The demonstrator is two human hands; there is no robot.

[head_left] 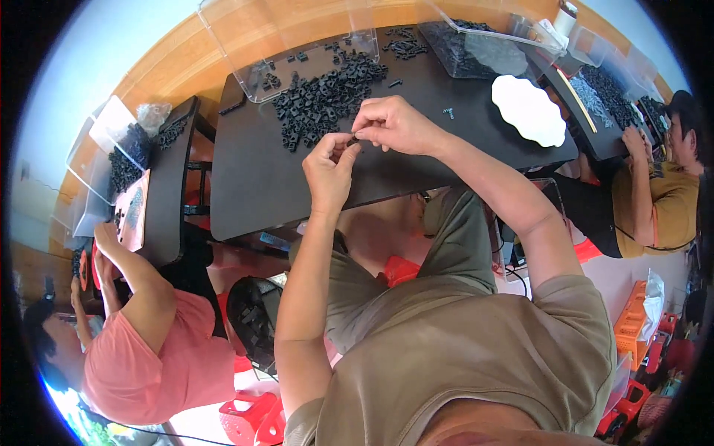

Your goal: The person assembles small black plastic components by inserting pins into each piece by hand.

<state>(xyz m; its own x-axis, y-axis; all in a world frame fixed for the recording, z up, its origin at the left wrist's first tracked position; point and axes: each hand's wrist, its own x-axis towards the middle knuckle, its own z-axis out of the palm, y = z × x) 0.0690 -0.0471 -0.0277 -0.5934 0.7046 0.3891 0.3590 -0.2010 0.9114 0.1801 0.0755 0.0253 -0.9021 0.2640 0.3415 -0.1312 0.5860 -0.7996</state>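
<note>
Over the near edge of the pile, my left hand [331, 165] and my right hand [396, 126] meet at the fingertips. Both are closed in a pinch around a small dark part [354, 140], mostly hidden by the fingers, so its exact kind cannot be made out. Just beyond them lies a heap of small black plastic parts [316, 104] on the dark table [256, 175]. A single dark piece [396, 82] rests right of the heap. A little metallic piece, perhaps screws [448, 113], sits farther right.
A white scalloped tray [528, 111] lies at the table's right. Clear plastic bins [245, 63] stand along the back, one tipped toward the heap. More black pieces [405, 44] lie at the far side. Co-workers sit left [167, 357] and right [647, 201] at other tables.
</note>
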